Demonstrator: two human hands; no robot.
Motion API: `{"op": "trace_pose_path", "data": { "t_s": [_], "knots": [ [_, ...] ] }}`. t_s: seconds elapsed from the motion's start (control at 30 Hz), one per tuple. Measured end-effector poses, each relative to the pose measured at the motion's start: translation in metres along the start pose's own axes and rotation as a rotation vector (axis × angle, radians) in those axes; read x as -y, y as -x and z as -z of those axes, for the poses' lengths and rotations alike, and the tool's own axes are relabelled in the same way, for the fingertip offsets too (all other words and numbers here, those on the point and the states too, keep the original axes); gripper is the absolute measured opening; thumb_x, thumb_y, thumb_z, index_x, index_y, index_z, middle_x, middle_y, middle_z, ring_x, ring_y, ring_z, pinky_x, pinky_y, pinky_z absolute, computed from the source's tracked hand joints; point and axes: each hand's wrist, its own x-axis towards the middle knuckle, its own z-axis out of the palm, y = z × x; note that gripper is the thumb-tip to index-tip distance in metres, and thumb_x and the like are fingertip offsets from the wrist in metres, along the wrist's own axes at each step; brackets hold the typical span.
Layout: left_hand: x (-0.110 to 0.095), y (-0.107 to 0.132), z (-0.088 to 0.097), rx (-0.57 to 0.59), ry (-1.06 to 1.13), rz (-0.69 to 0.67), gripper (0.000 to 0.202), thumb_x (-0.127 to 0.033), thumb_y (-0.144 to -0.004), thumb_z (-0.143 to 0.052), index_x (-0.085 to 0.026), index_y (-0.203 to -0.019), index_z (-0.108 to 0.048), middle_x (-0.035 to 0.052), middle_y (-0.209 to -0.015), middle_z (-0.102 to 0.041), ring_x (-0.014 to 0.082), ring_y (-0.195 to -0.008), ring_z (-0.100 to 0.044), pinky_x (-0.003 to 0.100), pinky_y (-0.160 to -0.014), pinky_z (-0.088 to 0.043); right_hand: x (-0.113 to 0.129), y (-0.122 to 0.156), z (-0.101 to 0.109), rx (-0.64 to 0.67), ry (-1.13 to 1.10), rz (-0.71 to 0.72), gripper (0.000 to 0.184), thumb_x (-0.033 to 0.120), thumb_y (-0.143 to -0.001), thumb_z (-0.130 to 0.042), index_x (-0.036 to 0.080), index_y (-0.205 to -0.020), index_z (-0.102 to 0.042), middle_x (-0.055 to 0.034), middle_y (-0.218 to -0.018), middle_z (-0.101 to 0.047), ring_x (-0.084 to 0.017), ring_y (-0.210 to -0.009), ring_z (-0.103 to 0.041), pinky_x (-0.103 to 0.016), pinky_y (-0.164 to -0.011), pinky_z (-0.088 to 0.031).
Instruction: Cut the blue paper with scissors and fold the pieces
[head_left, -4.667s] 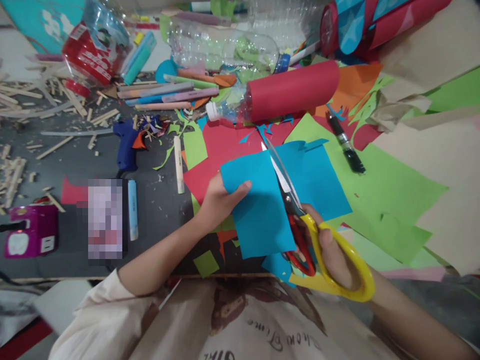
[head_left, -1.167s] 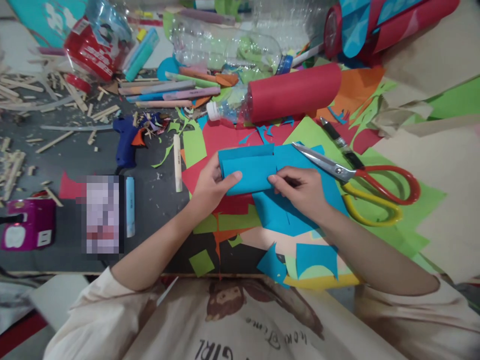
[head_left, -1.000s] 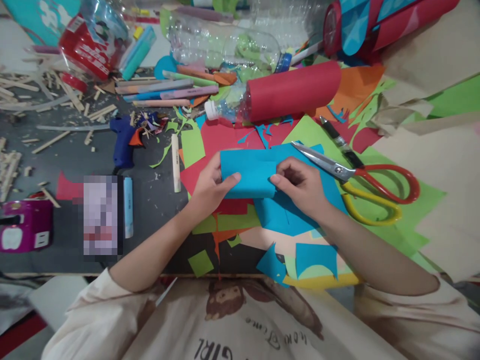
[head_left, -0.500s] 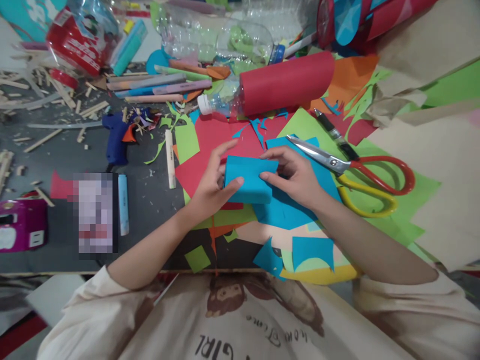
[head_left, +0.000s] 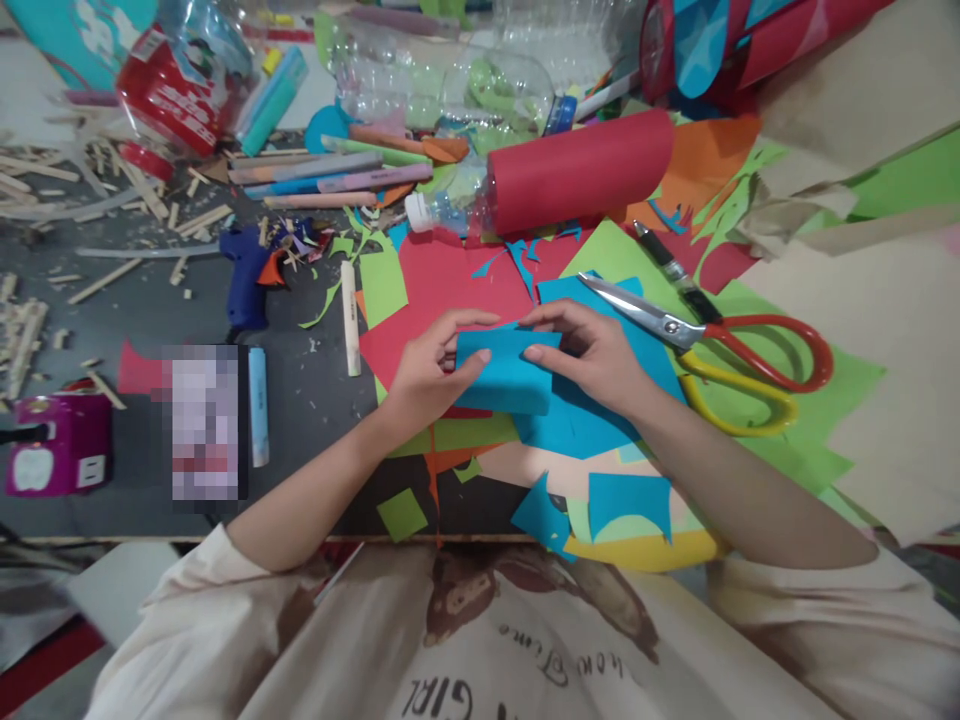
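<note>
A folded piece of blue paper [head_left: 510, 375] is held between my two hands above the stack of coloured sheets. My left hand [head_left: 435, 365] grips its left side, thumb on the near face and fingers behind the top edge. On the right side, my right hand [head_left: 592, 350] pinches it the same way. Below lie a larger blue sheet [head_left: 600, 415] and a red sheet [head_left: 450, 280]. Scissors [head_left: 675, 330] with one red and one yellow handle rest just right of my right hand, beside a black pen [head_left: 675, 270].
A bottle wrapped in red paper [head_left: 581, 170] lies beyond my hands, with clear plastic bottles [head_left: 450, 85] behind it. At left are a blue glue gun [head_left: 247, 275], markers [head_left: 330, 175], wood sticks, a purple box [head_left: 60, 445] and a blurred-out phone-like object [head_left: 205, 425].
The top edge of the blue paper has tipped down a little, and my left fingers have come in along its far edge. The whole view has shifted slightly.
</note>
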Motion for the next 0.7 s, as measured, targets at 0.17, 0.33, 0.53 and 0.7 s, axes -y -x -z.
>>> {"op": "trace_pose_path", "data": {
  "t_s": [0.17, 0.33, 0.53, 0.7],
  "knots": [
    [0.0022, -0.0001, -0.0001, 0.004, -0.002, 0.005, 0.026, -0.023, -0.077, -0.056, -0.019, -0.102, -0.060, -0.0044, -0.062, -0.049, 0.0042, -0.045, -0.030, 0.017, -0.040, -0.025, 0.0006, -0.0005, -0.0001, 0.009, 0.063, -0.001, 0.012, 0.030, -0.077, -0.065, 0.019, -0.080, -0.064, 0.0007, -0.070, -0.063, -0.009, -0.054, -0.044, -0.024, -0.049, -0.034],
    [-0.0002, -0.0003, 0.0005, -0.014, -0.096, -0.042, 0.024, -0.019, -0.077, -0.053, -0.018, -0.098, -0.064, -0.0021, -0.072, -0.057, 0.0031, -0.045, -0.024, 0.019, -0.041, -0.022, 0.0032, -0.0013, 0.0010, 0.023, 0.092, 0.024, 0.009, 0.027, -0.078, -0.062, 0.018, -0.075, -0.064, 0.0014, -0.065, -0.061, -0.009, -0.051, -0.041, -0.023, -0.048, -0.032],
    [0.0014, -0.0002, 0.0001, -0.013, -0.072, -0.018, 0.019, -0.020, -0.077, -0.053, -0.018, -0.093, -0.065, -0.0028, -0.068, -0.056, 0.0035, -0.044, -0.025, 0.020, -0.040, -0.021, 0.0038, -0.0014, 0.0013, 0.033, 0.095, 0.013, 0.010, 0.029, -0.078, -0.062, 0.019, -0.078, -0.063, 0.0018, -0.066, -0.060, -0.008, -0.051, -0.040, -0.024, -0.046, -0.029],
    [0.0026, 0.0006, 0.0006, -0.049, -0.046, -0.023, 0.019, -0.020, -0.078, -0.053, -0.020, -0.094, -0.064, -0.0057, -0.056, -0.046, 0.0042, -0.042, -0.022, 0.020, -0.040, -0.018, 0.0020, -0.0004, 0.0007, 0.002, 0.069, -0.010, 0.022, 0.041, -0.078, -0.063, 0.019, -0.078, -0.061, 0.0048, -0.055, -0.047, -0.008, -0.049, -0.036, -0.024, -0.045, -0.026]
  ]
}}
